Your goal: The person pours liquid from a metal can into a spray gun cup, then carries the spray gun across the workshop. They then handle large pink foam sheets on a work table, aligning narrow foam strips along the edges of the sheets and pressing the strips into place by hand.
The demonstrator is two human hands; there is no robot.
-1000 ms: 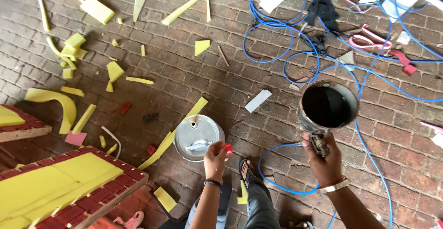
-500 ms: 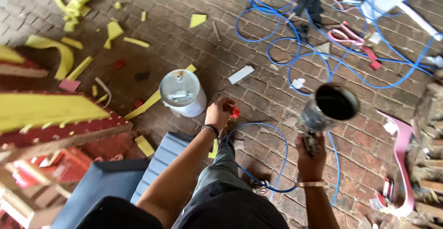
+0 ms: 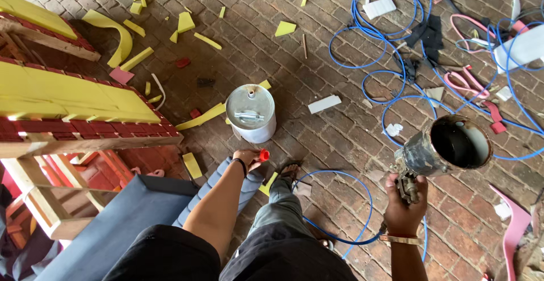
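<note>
Left hand [image 3: 247, 159] drew back, gripping red cap [image 3: 263, 155].

Bare brick floor [image 3: 340, 139] between white can [image 3: 251, 113] and blue hose [image 3: 362, 224]; foam-topped frame [image 3: 85, 111] blocks left

Right hand [image 3: 403, 208] grips spray gun [image 3: 441, 152]; left hand [image 3: 247, 160] pinches red cap [image 3: 263, 155].

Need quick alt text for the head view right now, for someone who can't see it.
Standing on a brick floor, the person holds a spray gun with its open cup in the right hand and a small red cap in the left hand, near a white metal can.
</note>
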